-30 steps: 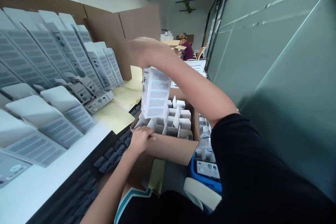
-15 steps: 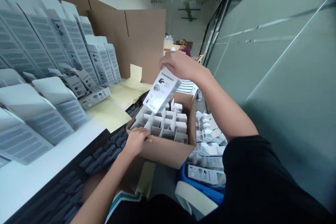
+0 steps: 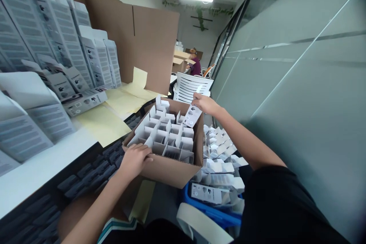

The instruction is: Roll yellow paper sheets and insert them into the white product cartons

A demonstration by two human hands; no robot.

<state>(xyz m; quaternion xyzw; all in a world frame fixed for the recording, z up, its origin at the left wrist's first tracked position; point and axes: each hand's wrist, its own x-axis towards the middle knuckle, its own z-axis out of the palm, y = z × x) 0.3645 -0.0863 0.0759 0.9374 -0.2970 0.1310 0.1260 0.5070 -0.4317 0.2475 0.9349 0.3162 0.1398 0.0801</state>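
Note:
My right hand [image 3: 204,103] is closed on the top of a white printed product box [image 3: 192,116], whose lower end dips into the far right corner of a brown cardboard carton [image 3: 171,173]. Rows of white open-topped boxes [image 3: 168,127] stand upright inside this carton, their flaps raised. Dark contents show in some of them. My left hand [image 3: 137,160] grips the carton's near left edge, fingers curled over the rim.
Tall stacked white boxes [image 3: 64,26] fill the table's left side, beside yellow paper sheets [image 3: 111,127]. A blue crate [image 3: 211,211] of white boxes stands at right. Dark items [image 3: 85,175] lie in rows at left. Behind are a white chair [image 3: 190,85], a person [image 3: 196,66] and a glass wall [image 3: 309,76].
My right hand has lowered the white box from above the carton into its far right corner. My left hand stays on the rim. The view has shifted slightly.

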